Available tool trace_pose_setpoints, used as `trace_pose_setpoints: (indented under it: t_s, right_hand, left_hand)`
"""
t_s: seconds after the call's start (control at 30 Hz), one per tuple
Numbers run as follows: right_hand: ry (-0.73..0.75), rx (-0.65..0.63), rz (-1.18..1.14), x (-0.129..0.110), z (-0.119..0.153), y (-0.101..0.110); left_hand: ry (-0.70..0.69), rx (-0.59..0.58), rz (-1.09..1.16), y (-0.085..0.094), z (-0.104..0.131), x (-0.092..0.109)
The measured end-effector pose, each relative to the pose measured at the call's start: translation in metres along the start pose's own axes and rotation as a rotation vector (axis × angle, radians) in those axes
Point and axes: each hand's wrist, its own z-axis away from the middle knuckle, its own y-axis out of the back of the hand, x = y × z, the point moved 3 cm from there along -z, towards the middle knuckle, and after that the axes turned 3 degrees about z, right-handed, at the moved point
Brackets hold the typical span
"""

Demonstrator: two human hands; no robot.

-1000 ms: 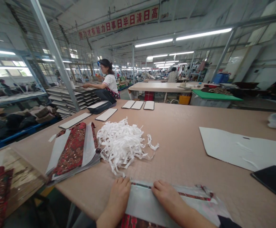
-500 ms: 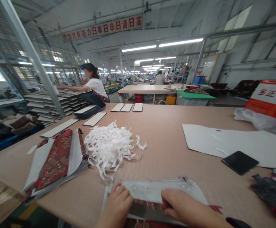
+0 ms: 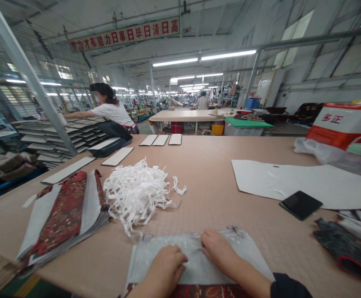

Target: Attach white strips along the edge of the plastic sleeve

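Broadly, the brown table [image 3: 211, 165] extends beyond and to both sides of the left hand [image 3: 169, 267] and the right hand [image 3: 216, 248]. Farther out, to the right of the grip, is a white board [image 3: 288, 184]. Directly under both hands lies the grey cloth piece [image 3: 195, 265], which reaches past them at either side; its red patterned part [image 3: 211, 291] is nearer to the body. Left of the grip are the patterned bundle [image 3: 63, 207] and, closer, the heap of white strips [image 3: 137, 188]. The left fingers are loosely curled, the right ones bent near the far edge; whether either pinches cloth, I cannot tell.
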Motion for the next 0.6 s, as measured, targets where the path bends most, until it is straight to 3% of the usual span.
trace_pose_setpoints:
  t_s: [0.1,0.2,0.33,0.5,0.6]
  right_hand:
    - [0.055,0.066,-0.006,0.0,0.008,0.002]
    - [0.135,0.113,-0.055,0.0,0.019,0.004]
    - [0.198,0.026,-0.167,-0.002,0.031,0.011]
    - [0.103,-0.046,-0.283,0.0,0.033,0.032]
    - [0.034,-0.068,-0.151,0.027,0.035,0.031]
  left_hand:
    - [0.025,0.092,-0.021,0.004,-0.019,-0.001]
    - [-0.037,0.097,-0.066,-0.001,-0.027,-0.008]
    - [-0.048,0.074,-0.146,-0.002,-0.025,-0.013]
    - [-0.092,0.044,-0.184,0.011,-0.01,-0.007]
    - [-0.043,0.016,-0.224,0.024,0.0,-0.024]
